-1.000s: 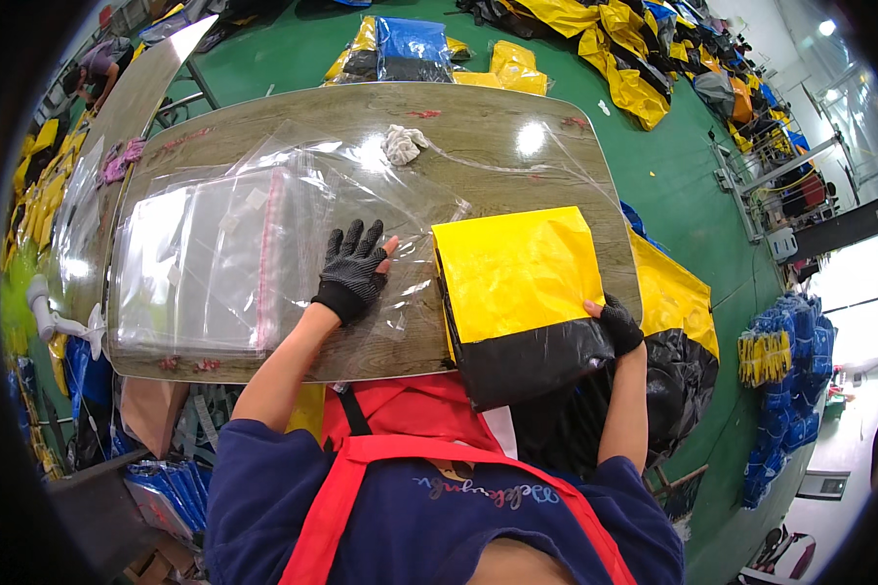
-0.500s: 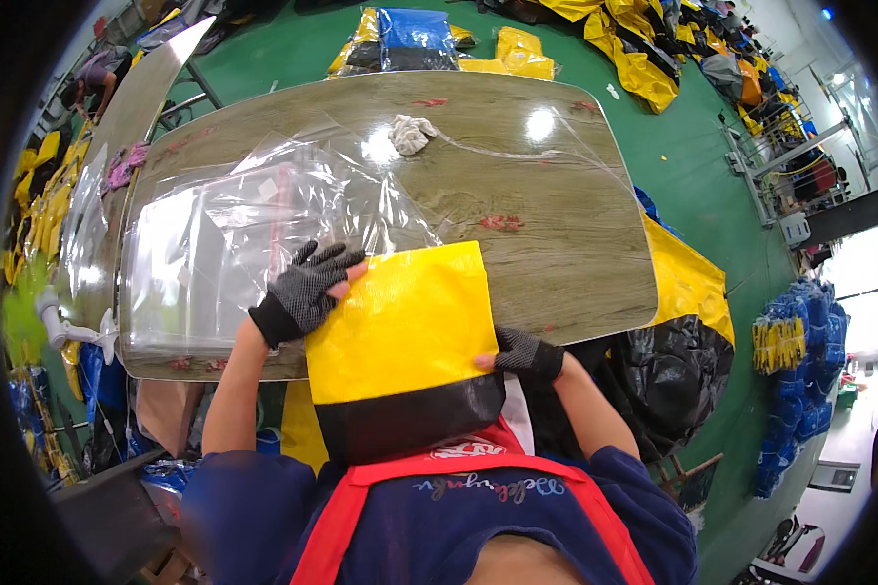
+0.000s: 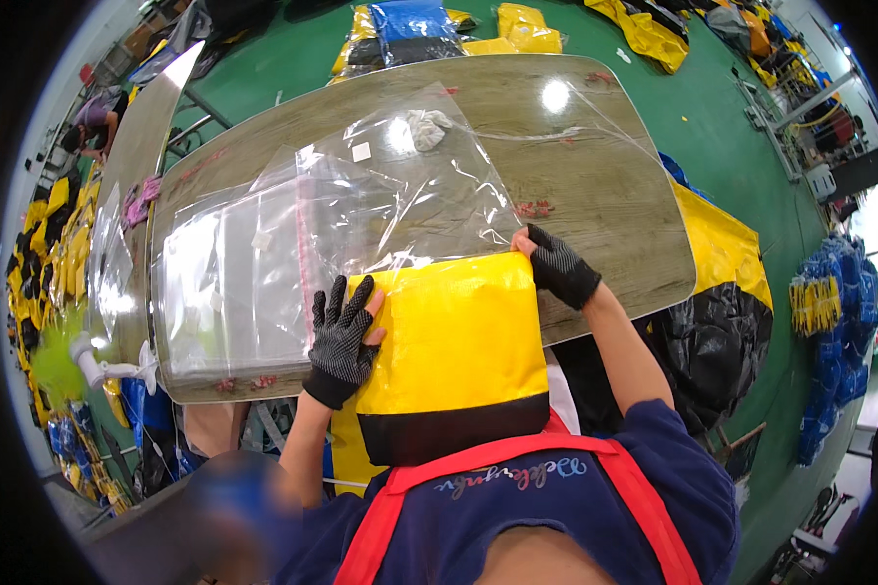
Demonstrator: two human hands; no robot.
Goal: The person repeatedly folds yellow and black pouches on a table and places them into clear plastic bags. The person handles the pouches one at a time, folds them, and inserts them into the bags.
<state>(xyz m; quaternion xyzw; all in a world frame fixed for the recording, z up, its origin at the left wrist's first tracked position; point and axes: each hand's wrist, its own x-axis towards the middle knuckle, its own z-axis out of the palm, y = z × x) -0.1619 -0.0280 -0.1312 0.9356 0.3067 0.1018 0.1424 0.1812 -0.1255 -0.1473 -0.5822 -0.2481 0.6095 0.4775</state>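
Our left hand [image 3: 344, 336] spread its fingers apart; whether our right hand [image 3: 563, 268] pinched anything, we couldn't tell. The folded yellow-and-black sheet [image 3: 449, 331] overhung the tabletop [image 3: 605, 185], so loose support risked a slide.

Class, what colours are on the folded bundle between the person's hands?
The folded bundle is yellow with a black lower band; see the head view.

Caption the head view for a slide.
Gloved left hand and right hand flank a folded yellow-and-black item near clear plastic packaging on a brown table.
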